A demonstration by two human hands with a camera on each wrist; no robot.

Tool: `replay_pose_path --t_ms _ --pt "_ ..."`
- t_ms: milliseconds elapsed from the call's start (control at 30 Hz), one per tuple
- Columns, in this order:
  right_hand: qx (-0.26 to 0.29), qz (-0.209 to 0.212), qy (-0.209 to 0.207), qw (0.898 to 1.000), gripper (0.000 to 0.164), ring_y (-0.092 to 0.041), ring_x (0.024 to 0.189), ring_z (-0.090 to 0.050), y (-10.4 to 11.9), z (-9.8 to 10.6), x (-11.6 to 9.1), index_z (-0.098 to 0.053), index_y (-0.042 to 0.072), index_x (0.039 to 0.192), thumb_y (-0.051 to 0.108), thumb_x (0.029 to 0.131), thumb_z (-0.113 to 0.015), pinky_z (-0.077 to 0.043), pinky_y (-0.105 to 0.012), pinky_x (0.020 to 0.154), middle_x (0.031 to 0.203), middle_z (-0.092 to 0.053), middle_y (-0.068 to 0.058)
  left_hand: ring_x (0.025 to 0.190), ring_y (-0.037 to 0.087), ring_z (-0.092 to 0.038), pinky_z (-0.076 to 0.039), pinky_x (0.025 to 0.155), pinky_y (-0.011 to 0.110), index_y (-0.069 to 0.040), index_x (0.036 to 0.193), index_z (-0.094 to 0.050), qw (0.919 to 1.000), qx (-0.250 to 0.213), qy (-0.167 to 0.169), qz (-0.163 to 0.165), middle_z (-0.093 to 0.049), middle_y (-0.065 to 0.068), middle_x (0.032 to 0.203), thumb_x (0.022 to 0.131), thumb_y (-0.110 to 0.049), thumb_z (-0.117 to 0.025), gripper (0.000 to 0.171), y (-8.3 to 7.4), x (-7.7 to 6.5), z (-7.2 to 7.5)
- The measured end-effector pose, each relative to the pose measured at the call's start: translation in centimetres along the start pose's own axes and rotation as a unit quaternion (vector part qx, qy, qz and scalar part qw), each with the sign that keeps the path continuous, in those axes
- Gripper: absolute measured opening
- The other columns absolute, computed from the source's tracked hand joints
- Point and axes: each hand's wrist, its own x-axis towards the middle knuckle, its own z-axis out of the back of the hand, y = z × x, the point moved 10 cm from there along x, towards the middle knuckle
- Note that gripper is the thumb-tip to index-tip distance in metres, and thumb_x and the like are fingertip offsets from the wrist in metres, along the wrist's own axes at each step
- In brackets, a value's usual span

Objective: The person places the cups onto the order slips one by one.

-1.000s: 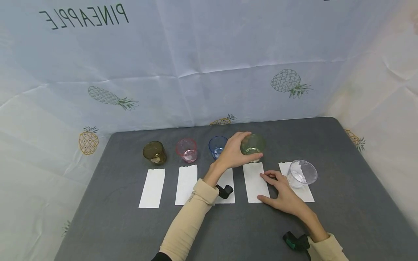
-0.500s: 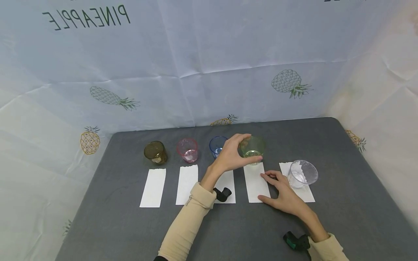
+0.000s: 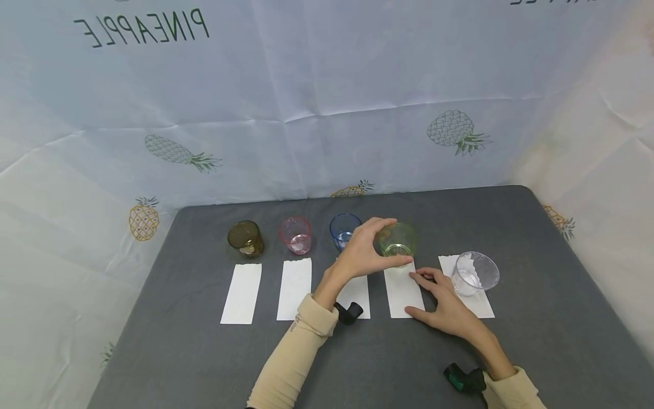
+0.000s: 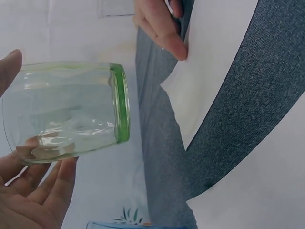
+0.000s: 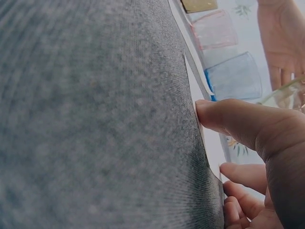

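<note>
My left hand [image 3: 361, 254] grips a clear green-tinted glass [image 3: 399, 240] by its sides, thumb on the near side and fingers on the far side. In the head view the glass overlaps the far end of a white paper strip [image 3: 403, 292]. The left wrist view shows its thick green base [image 4: 120, 102] and the fingers curled against its wall. My right hand [image 3: 443, 304] rests on that same strip, thumb and fingers spread apart along its right side. Seen from the right wrist, the thumb [image 5: 238, 119] touches the paper's edge.
Brown [image 3: 246, 238], pink [image 3: 295, 234] and blue [image 3: 343, 227] glasses line the far side of the grey table [image 3: 168, 352]. More paper strips lie before them. A colourless glass [image 3: 475, 274] stands on the rightmost strip [image 3: 477, 307], beside my right hand. Pineapple-print cloth hangs behind.
My left hand has brought the green glass slightly nearer to me, over the far end of the paper strip. The right hand has stayed in place on the paper.
</note>
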Motion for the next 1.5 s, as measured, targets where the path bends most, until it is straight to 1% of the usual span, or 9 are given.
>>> replay_pose_path --t_ms 167,300,467,633,800,1033,1133,1267,1500 --pt "0.0 0.01 -0.004 1.0 0.076 -0.035 0.122 -0.047 0.2 0.0 0.0 -0.057 -0.007 0.141 0.023 0.078 -0.088 -0.04 -0.055 0.097 0.139 -0.05 -0.021 0.12 0.021 -0.059 -0.053 0.099 0.036 -0.013 0.148 -0.053 1.0 0.003 0.005 -0.007 -0.061 0.006 0.138 0.081 -0.039 -0.085 0.078 -0.2 -0.2 -0.4" --pt "0.002 0.014 -0.002 1.0 0.078 -0.036 0.122 -0.047 0.3 0.0 0.0 -0.054 -0.008 0.142 0.022 0.079 -0.087 -0.041 -0.058 0.096 0.138 -0.049 -0.022 0.121 0.021 -0.059 -0.053 0.099 0.033 -0.011 0.147 -0.054 0.9998 -0.002 0.014 -0.015 -0.061 0.007 0.139 0.081 -0.039 -0.085 0.079 -0.4 -0.4 -0.8" --pt "0.005 0.001 0.008 1.0 0.08 -0.039 0.123 -0.046 0.2 0.0 0.0 -0.052 -0.009 0.144 0.023 0.08 -0.086 -0.042 -0.063 0.097 0.139 -0.047 -0.024 0.12 0.018 -0.06 -0.053 0.098 0.028 -0.01 0.146 -0.055 0.9996 -0.006 0.018 -0.022 -0.061 0.007 0.139 0.08 -0.038 -0.086 0.078 -0.3 -0.7 -1.3" --pt "0.011 -0.011 0.01 1.0 0.08 -0.042 0.125 -0.046 0.0 0.0 -0.1 -0.052 -0.013 0.142 0.023 0.08 -0.086 -0.042 -0.065 0.099 0.14 -0.045 -0.026 0.121 0.017 -0.061 -0.053 0.099 0.026 -0.009 0.145 -0.055 0.9992 0.001 0.023 -0.032 -0.061 0.007 0.139 0.079 -0.038 -0.087 0.079 -0.3 -0.9 -2.0" --pt "0.013 -0.006 0.005 1.0 0.077 -0.043 0.124 -0.046 0.0 0.0 -0.1 -0.054 -0.016 0.137 0.023 0.079 -0.086 -0.043 -0.064 0.099 0.138 -0.046 -0.027 0.124 0.017 -0.06 -0.053 0.1 0.025 -0.011 0.146 -0.054 0.9992 -0.003 0.031 -0.024 -0.061 0.005 0.139 0.079 -0.037 -0.088 0.079 -0.2 -1.2 -2.7" --pt "0.014 -0.003 0.003 1.0 0.075 -0.041 0.124 -0.046 0.0 0.1 -0.1 -0.056 -0.01 0.139 0.025 0.08 -0.087 -0.043 -0.064 0.099 0.138 -0.047 -0.024 0.124 0.015 -0.061 -0.052 0.1 0.024 -0.012 0.146 -0.054 0.9992 -0.004 0.037 -0.017 -0.061 0.004 0.139 0.079 -0.038 -0.088 0.08 -0.3 -1.5 -3.0" --pt "0.016 -0.001 0.001 1.0 0.075 -0.04 0.124 -0.047 -0.1 0.1 0.0 -0.056 -0.007 0.14 0.025 0.08 -0.087 -0.043 -0.064 0.098 0.137 -0.048 -0.023 0.124 0.015 -0.06 -0.052 0.1 0.024 -0.012 0.146 -0.055 0.9991 0.005 0.04 -0.017 -0.061 0.004 0.14 0.078 -0.039 -0.088 0.08 -0.2 -1.6 -3.2" --pt "0.019 0.001 0.002 1.0 0.076 -0.041 0.124 -0.047 -0.1 0.1 0.0 -0.055 -0.007 0.141 0.026 0.08 -0.087 -0.043 -0.065 0.099 0.138 -0.048 -0.023 0.125 0.015 -0.061 -0.052 0.1 0.023 -0.012 0.145 -0.055 0.9988 0.017 0.04 -0.02 -0.061 0.004 0.14 0.078 -0.04 -0.089 0.08 -0.2 -1.7 -3.5" --pt "0.02 0.001 0.002 1.0 0.079 -0.042 0.126 -0.047 -0.1 0.1 0.1 -0.054 -0.005 0.143 0.026 0.08 -0.087 -0.041 -0.067 0.1 0.138 -0.049 -0.024 0.122 0.016 -0.063 -0.054 0.098 0.023 -0.012 0.146 -0.054 0.9985 0.01 0.048 -0.022 -0.061 0.004 0.139 0.078 -0.038 -0.088 0.08 0.0 -2.1 -3.8"
